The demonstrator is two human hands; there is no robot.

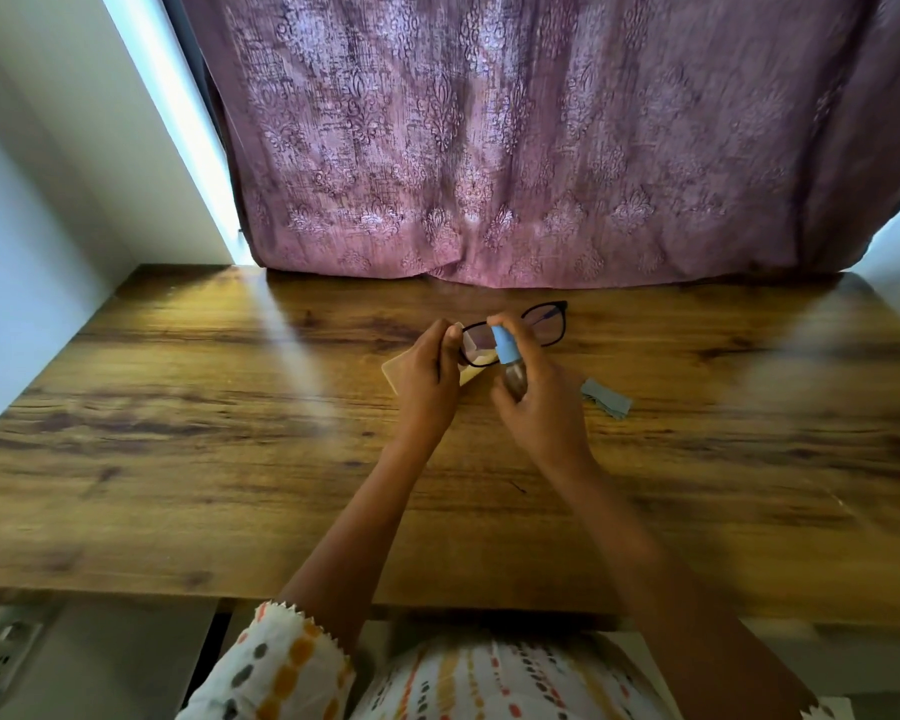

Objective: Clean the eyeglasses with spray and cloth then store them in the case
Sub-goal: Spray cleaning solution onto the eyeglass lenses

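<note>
Black-framed eyeglasses [544,324] are held up over the wooden table [178,433], lenses facing me. My left hand [427,376] pinches their left end. My right hand [539,402] grips a small spray bottle [505,350] with a blue top, its nozzle close to the left lens and one finger on the top. A beige glasses case [393,370] lies on the table under my left hand, mostly hidden. A grey cleaning cloth [606,397] lies folded on the table just right of my right hand.
A purple patterned curtain [541,148] hangs along the table's far edge. A white wall [48,200] borders the left side. A power strip [6,652] sits below the table's near left edge.
</note>
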